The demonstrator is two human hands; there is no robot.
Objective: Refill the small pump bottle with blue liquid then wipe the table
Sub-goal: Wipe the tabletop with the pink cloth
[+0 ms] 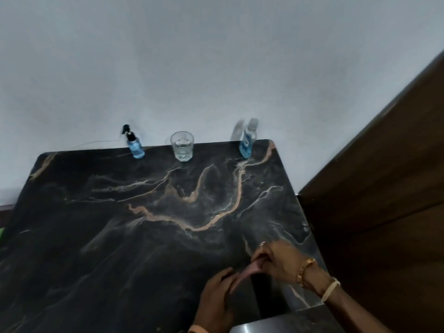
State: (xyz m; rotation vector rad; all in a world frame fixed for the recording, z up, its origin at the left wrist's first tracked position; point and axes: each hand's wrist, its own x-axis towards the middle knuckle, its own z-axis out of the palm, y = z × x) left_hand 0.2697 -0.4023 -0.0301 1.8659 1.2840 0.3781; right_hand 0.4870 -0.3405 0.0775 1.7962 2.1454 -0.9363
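A small pump bottle [134,145] with a black spray head and blue liquid stands at the table's far edge on the left. A taller clear bottle [248,138] of blue liquid stands at the far right corner. Near the front right of the black marble table [120,224], my left hand [216,299] and my right hand [281,263] both grip a pinkish cloth [242,275] stretched between them just above the tabletop. The image is blurred there, so the cloth's full shape is unclear.
A clear glass [182,146] holding some water stands between the two bottles at the far edge. A white wall lies behind the table. A brown wooden panel [384,188] runs along the right side. A grey surface [276,326] shows at the bottom.
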